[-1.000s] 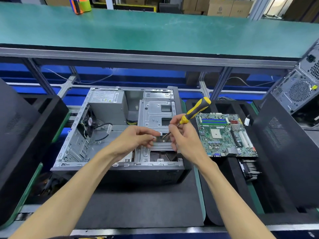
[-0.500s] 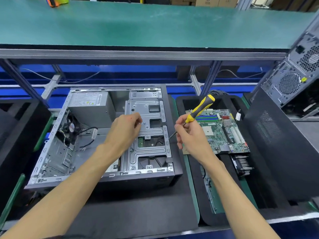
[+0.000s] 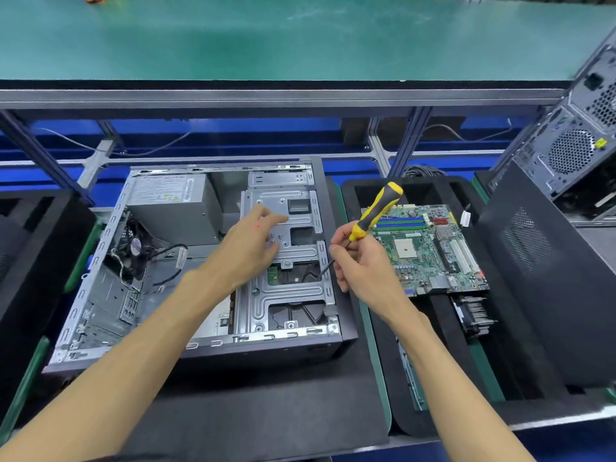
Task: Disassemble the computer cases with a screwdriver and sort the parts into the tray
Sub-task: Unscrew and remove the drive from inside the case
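An open computer case (image 3: 110, 285) lies on its side on a black mat, with a grey power supply (image 3: 173, 208) at the back and a silver drive cage (image 3: 293, 291) on its right. My left hand (image 3: 250, 241) rests over the upper part of the cage, fingers loosely spread. My right hand (image 3: 360, 265) grips a yellow and black screwdriver (image 3: 376, 211), handle up and to the right; its tip points down at the cage's right edge. A green motherboard (image 3: 430, 251) lies in the black tray (image 3: 430, 191) to the right.
A black side panel (image 3: 546, 271) leans at the right, with another case (image 3: 576, 145) behind it. A heatsink (image 3: 473, 315) sits below the motherboard. Black foam blocks (image 3: 36, 255) stand at the left. A green shelf (image 3: 266, 38) runs across the top.
My two hands have moved apart: the left went up onto the drive cage and spread its fingers, the right drew the screwdriver to the cage's right edge. The view shifted to the right.
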Action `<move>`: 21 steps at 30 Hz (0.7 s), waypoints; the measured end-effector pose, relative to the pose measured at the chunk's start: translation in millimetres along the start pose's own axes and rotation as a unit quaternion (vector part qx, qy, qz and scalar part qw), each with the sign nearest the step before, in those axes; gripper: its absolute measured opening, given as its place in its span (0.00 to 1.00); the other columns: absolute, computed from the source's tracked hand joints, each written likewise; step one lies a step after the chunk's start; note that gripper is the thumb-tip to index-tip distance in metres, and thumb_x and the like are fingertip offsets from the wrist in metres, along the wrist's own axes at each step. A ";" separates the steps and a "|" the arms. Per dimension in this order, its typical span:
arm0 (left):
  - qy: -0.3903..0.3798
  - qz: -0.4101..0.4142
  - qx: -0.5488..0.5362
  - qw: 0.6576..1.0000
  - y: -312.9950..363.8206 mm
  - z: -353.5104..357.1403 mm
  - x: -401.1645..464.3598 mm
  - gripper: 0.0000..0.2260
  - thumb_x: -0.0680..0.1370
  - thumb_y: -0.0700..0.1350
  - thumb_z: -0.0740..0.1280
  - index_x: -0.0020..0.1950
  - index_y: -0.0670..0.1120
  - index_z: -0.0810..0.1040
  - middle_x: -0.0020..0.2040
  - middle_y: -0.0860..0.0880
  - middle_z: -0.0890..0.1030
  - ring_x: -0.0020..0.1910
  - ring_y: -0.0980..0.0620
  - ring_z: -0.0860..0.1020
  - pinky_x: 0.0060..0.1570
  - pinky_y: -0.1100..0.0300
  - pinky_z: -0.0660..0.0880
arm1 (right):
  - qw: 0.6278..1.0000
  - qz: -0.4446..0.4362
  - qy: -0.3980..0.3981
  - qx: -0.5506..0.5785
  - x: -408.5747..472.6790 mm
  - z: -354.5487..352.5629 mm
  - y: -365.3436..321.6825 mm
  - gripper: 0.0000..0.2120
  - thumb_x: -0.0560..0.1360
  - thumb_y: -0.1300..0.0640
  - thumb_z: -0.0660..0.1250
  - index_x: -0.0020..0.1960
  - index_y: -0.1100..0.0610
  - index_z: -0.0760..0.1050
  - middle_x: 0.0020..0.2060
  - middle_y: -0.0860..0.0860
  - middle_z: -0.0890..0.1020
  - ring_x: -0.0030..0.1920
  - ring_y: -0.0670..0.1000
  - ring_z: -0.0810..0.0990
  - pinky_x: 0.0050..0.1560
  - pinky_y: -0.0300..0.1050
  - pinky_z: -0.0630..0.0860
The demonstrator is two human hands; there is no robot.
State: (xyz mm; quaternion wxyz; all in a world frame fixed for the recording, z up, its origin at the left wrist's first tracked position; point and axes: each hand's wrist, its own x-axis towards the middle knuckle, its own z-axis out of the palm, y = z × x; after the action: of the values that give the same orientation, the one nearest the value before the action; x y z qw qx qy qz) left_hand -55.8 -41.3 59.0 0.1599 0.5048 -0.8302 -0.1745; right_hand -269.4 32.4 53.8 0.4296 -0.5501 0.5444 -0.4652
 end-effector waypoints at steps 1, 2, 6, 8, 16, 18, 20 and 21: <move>-0.012 0.009 0.000 1.000 0.6 0.8 2.3 0.20 0.79 0.39 0.67 0.71 0.47 0.75 0.59 0.51 0.73 0.44 0.52 0.76 0.55 0.53 0.76 | 1.000 0.001 0.002 0.002 0.8 1.2 0.8 0.07 0.76 0.54 0.64 0.44 0.43 0.73 0.28 0.46 0.74 0.28 0.54 0.73 0.28 0.49 0.74; -0.018 0.016 0.002 1.000 1.2 1.7 4.7 0.19 0.80 0.38 0.66 0.70 0.48 0.76 0.58 0.52 0.73 0.44 0.54 0.76 0.55 0.54 0.77 | 1.000 0.000 0.002 0.002 1.6 2.2 1.6 0.06 0.76 0.54 0.64 0.44 0.42 0.73 0.28 0.46 0.74 0.28 0.54 0.73 0.28 0.49 0.74; -0.014 0.024 0.012 1.000 2.5 2.1 11.7 0.13 0.79 0.37 0.65 0.61 0.47 0.83 0.54 0.52 0.77 0.45 0.54 0.76 0.54 0.53 0.76 | 1.000 0.000 0.000 -0.002 3.3 4.1 5.3 0.07 0.76 0.54 0.65 0.44 0.42 0.73 0.28 0.45 0.74 0.27 0.52 0.73 0.27 0.48 0.74; -0.011 0.031 0.022 0.999 2.7 0.7 13.4 0.11 0.78 0.37 0.66 0.54 0.47 0.86 0.52 0.52 0.80 0.47 0.51 0.78 0.53 0.54 0.75 | 1.000 0.000 0.003 0.000 3.6 4.4 6.1 0.08 0.76 0.54 0.64 0.43 0.41 0.72 0.27 0.45 0.74 0.26 0.51 0.72 0.27 0.47 0.73; 0.007 -0.007 0.002 1.000 7.7 -5.2 17.3 0.09 0.75 0.36 0.68 0.47 0.46 0.87 0.47 0.52 0.84 0.47 0.52 0.80 0.53 0.57 0.75 | 1.000 0.002 0.006 0.006 4.9 4.7 4.3 0.08 0.77 0.56 0.64 0.44 0.42 0.73 0.28 0.46 0.75 0.26 0.50 0.73 0.26 0.44 0.73; 0.023 -0.056 -0.053 0.997 5.1 -8.9 17.7 0.07 0.75 0.37 0.70 0.46 0.47 0.87 0.43 0.53 0.85 0.42 0.57 0.81 0.51 0.64 0.75 | 1.000 0.005 0.007 0.010 4.3 4.5 3.9 0.09 0.77 0.55 0.64 0.43 0.42 0.73 0.28 0.45 0.75 0.26 0.50 0.73 0.26 0.44 0.73; 0.033 -0.083 -0.097 0.991 1.3 -11.7 16.3 0.06 0.75 0.39 0.72 0.45 0.48 0.88 0.38 0.55 0.84 0.37 0.63 0.79 0.48 0.67 0.74 | 1.000 0.005 0.007 0.011 4.1 4.4 4.1 0.09 0.77 0.56 0.64 0.43 0.42 0.73 0.28 0.45 0.75 0.26 0.50 0.73 0.26 0.44 0.73; 0.034 -0.088 -0.106 0.990 -0.4 -12.5 15.0 0.05 0.75 0.40 0.73 0.45 0.48 0.88 0.37 0.56 0.83 0.36 0.64 0.79 0.47 0.69 0.74 | 1.000 0.004 0.007 0.010 3.8 4.5 4.3 0.09 0.78 0.56 0.64 0.43 0.42 0.73 0.28 0.45 0.75 0.26 0.50 0.73 0.26 0.44 0.73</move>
State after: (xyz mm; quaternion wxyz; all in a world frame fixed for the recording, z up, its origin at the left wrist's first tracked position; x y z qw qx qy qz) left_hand -56.6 -56.5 71.3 0.2248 0.5613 -0.7536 -0.2578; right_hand -266.0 28.3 48.8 0.4334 -0.5405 0.5449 -0.4723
